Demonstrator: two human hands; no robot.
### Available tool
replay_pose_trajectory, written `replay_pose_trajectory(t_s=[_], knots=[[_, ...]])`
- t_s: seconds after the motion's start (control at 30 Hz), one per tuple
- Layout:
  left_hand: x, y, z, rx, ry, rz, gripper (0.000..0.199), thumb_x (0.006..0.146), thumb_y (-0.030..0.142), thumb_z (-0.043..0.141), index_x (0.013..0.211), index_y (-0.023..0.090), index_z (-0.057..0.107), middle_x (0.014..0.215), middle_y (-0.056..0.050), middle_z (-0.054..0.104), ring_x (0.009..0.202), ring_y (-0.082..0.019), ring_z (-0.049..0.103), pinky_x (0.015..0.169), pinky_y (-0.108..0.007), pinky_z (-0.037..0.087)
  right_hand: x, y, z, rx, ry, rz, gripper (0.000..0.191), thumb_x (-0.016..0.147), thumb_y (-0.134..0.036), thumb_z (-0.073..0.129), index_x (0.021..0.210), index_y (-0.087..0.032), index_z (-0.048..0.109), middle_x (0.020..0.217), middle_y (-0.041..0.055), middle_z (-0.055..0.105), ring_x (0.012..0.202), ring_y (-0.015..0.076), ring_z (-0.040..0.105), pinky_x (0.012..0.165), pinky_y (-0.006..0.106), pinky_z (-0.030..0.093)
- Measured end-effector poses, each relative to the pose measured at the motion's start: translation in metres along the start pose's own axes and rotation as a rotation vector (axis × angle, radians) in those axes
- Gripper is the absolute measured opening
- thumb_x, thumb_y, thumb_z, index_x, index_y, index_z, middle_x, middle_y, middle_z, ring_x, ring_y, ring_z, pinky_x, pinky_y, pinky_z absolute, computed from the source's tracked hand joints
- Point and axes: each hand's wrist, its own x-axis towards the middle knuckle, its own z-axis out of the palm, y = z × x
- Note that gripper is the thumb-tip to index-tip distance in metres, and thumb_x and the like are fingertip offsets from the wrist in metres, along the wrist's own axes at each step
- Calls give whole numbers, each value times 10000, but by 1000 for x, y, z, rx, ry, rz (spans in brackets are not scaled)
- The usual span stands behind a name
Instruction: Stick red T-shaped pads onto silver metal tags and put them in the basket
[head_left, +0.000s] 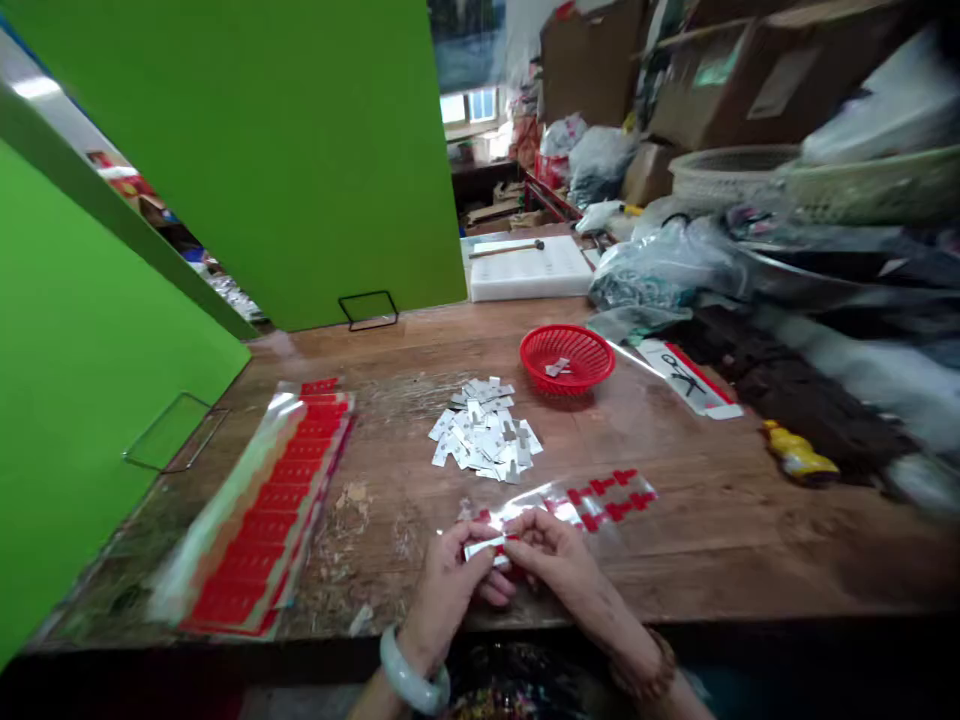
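Note:
My left hand pinches a small white card piece near the table's front edge. Close beside it, my right hand has thumb and finger pressed together on a small red piece at the card's right end. A clear film strip with red T-shaped stickers lies flat just beyond my right hand. Farther back is a loose pile of small white cut cards. Behind that pile, to the right, a red plastic basket holds a few pale pieces.
Stacked sheets of red stickers lie at the left by a green panel. A white block with a hammer on it stands at the back. Plastic bags, a marked card strip and a yellow object lie right.

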Motion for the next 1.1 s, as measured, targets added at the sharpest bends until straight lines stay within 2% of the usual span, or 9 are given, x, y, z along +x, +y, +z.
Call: replay_pose_trajectory(t_s=[0.17, 0.3, 0.43, 0.57, 0.7, 0.77, 0.83, 0.93, 1.1], knots=[[3, -2, 1, 10, -59, 3, 252, 748, 308, 612, 875, 96, 565, 541, -25, 643, 465, -107, 591, 473, -192, 463, 3, 9, -10, -12, -98, 56, 318, 705, -413, 716, 735, -150, 540, 555, -30, 583, 383, 41, 457, 383, 162, 331], [6, 0, -2, 27, -106, -11, 250, 739, 306, 605, 876, 101, 563, 575, -37, 657, 461, -104, 592, 468, -191, 459, 7, 0, -15, 2, -197, 129, 306, 739, -415, 680, 717, -149, 530, 494, -37, 572, 359, 59, 482, 367, 160, 341], [12, -2, -8, 86, -119, 16, 336, 788, 360, 543, 993, 96, 565, 612, -31, 647, 491, -117, 609, 484, -210, 469, 18, -15, -25, -82, -239, 169, 290, 746, -400, 673, 716, -136, 555, 530, -15, 606, 394, 75, 534, 373, 157, 358], [22, -9, -18, 136, -29, 139, 383, 827, 381, 502, 1106, 121, 534, 783, -64, 663, 623, -143, 642, 569, -254, 504, 47, -44, -49, -113, -120, 124, 272, 695, -359, 726, 685, -141, 564, 512, -9, 615, 389, 84, 544, 358, 153, 352], [32, -16, -29, 210, 48, 216, 352, 828, 373, 516, 1079, 129, 553, 843, -78, 664, 680, -165, 644, 639, -293, 516, 83, -93, -80, 187, 175, -120, 226, 649, -295, 771, 701, -156, 602, 578, -13, 636, 444, 70, 549, 417, 167, 424], [37, -19, -33, 272, 92, 253, 329, 833, 360, 509, 1066, 135, 567, 861, -81, 669, 704, -174, 645, 666, -305, 514, 98, -113, -92, 258, 237, -198, 203, 672, -313, 750, 744, -198, 599, 649, -36, 650, 541, 69, 590, 506, 164, 473], [44, -20, -37, 373, 158, 316, 294, 839, 342, 497, 1043, 149, 587, 889, -80, 675, 753, -180, 646, 704, -310, 508, 108, -121, -98, 286, 263, -214, 194, 683, -305, 737, 793, -215, 605, 736, -27, 674, 609, 78, 614, 548, 174, 494], [59, -17, -47, 568, 297, 431, 246, 842, 309, 484, 1001, 168, 606, 910, -69, 676, 818, -181, 637, 748, -306, 494, 109, -112, -94, 281, 254, -155, 246, 654, -279, 756, 841, -196, 621, 807, 13, 688, 631, 102, 628, 549, 200, 504], [91, -3, -66, 705, 435, 483, 229, 815, 272, 522, 1013, 180, 591, 909, -68, 657, 839, -198, 608, 782, -336, 462, 84, -65, -70, 218, 217, -70, 271, 630, -303, 780, 783, -161, 608, 713, 16, 661, 545, 95, 587, 467, 185, 442]])
